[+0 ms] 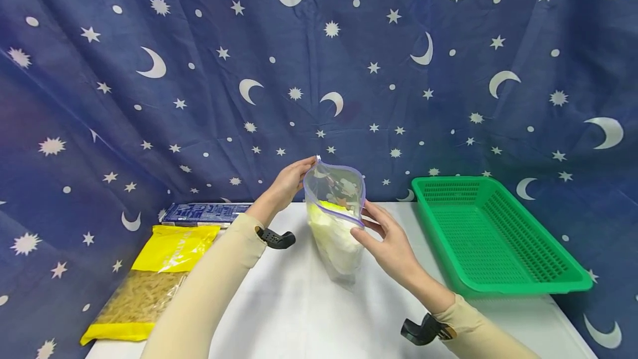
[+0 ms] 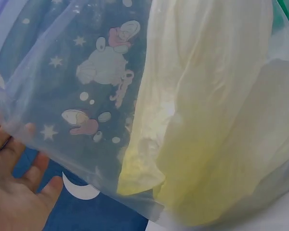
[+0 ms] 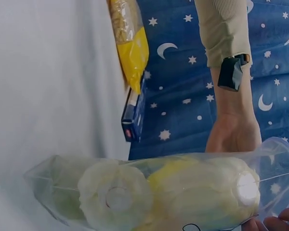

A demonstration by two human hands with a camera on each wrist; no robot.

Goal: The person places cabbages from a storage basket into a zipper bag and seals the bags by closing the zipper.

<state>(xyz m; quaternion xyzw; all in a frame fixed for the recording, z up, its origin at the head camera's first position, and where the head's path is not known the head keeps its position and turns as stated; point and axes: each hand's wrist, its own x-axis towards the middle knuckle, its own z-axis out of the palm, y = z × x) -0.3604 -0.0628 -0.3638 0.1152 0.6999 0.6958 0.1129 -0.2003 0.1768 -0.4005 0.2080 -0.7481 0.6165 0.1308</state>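
Observation:
A clear zip-top bag (image 1: pixel 341 277) with a purple-edged mouth stands upright on the white table, its mouth gaping. Inside are pale cream-and-yellow leafy-looking pieces (image 1: pixel 338 237), possibly cabbage. Rounded ends with a small circular core (image 3: pixel 118 198) show through the plastic in the right wrist view. My left hand (image 1: pixel 285 186) holds the bag's upper left corner by the white slider (image 1: pixel 318 158). On the opposite side, my right hand (image 1: pixel 391 242) pinches the rim between thumb and fingers. Cartoon figures (image 2: pixel 103 67) are printed on the bag.
A green plastic basket (image 1: pixel 451 262) stands at the table's right. To the left lies a yellow-ended bag of pasta (image 1: pixel 144 292), with a dark blue box (image 1: pixel 204 214) behind it. A navy curtain (image 1: pixel 299 43) with moons and stars hangs along the back of the white table (image 1: pixel 279 314).

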